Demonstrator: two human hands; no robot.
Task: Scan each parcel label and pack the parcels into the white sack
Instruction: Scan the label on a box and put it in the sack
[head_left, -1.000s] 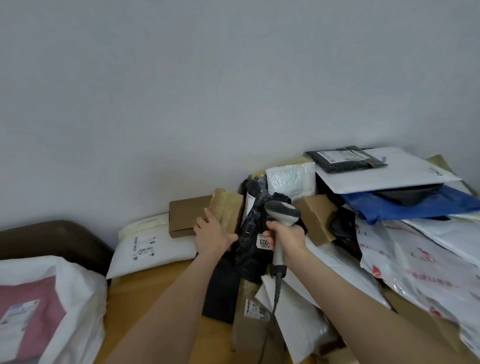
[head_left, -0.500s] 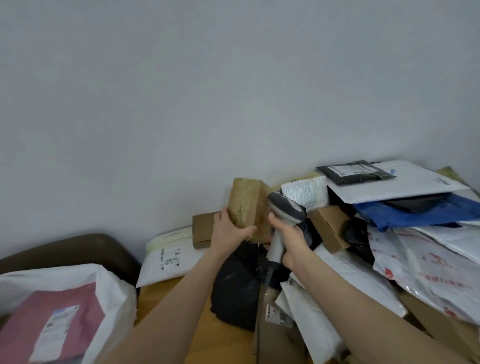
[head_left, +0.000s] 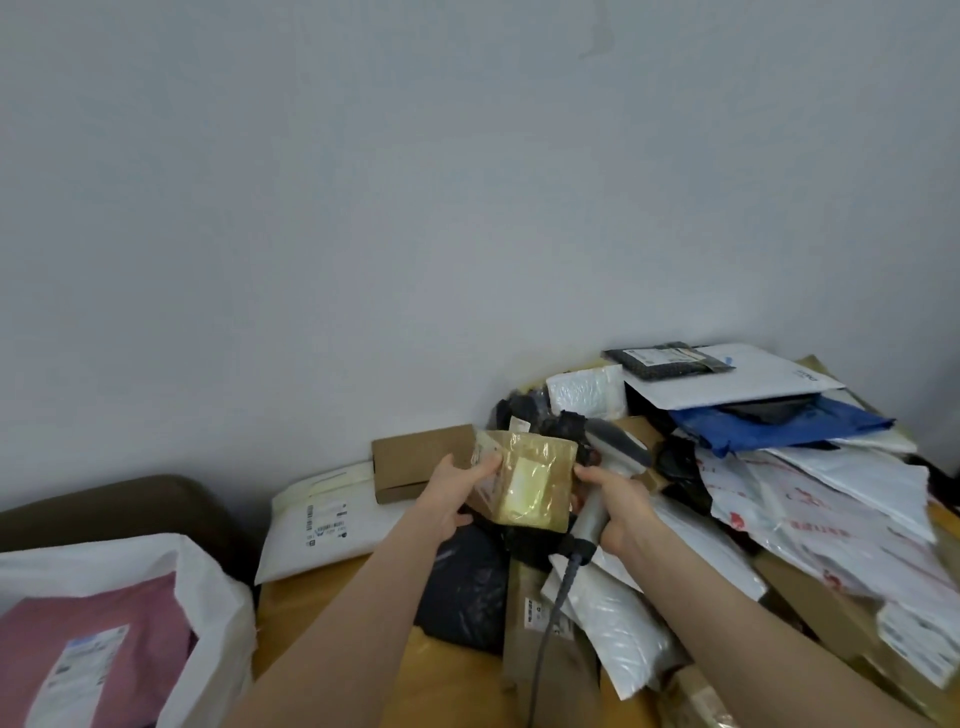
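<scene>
- The left hand (head_left: 451, 493) grips a small brown parcel (head_left: 530, 483) wrapped in shiny tape, thumb on the near face and fingers behind, holding it in the air above a heap of mail.
- The right hand (head_left: 621, 504) is curled round the handle of a grey scanner (head_left: 618, 448); 1 fingertip touches the parcel's right edge.
- Risk 1: a pale label (head_left: 485, 460) lies right under the left thumb, so the thumb may cover the barcode.
- Risk 2: the tape glares yellow, which could blind the scan.
- Risk 3: the scanner head sits just right of the parcel and seems to aim past it, so a trigger pull now would likely miss.
- Risk 4: the hold is on 1 edge only; a slip would drop the parcel onto the black bag (head_left: 467, 587) just below the grip.
- Risk 5: the scanner's cable (head_left: 550, 623) trails from the right grip toward the person across loose mailers and may snag or drag them.
- The white sack (head_left: 208, 587) stands open well to the left of and below both grips, with a pink parcel (head_left: 104, 629) inside; the carry there passes over the surface (head_left: 311, 613).
</scene>
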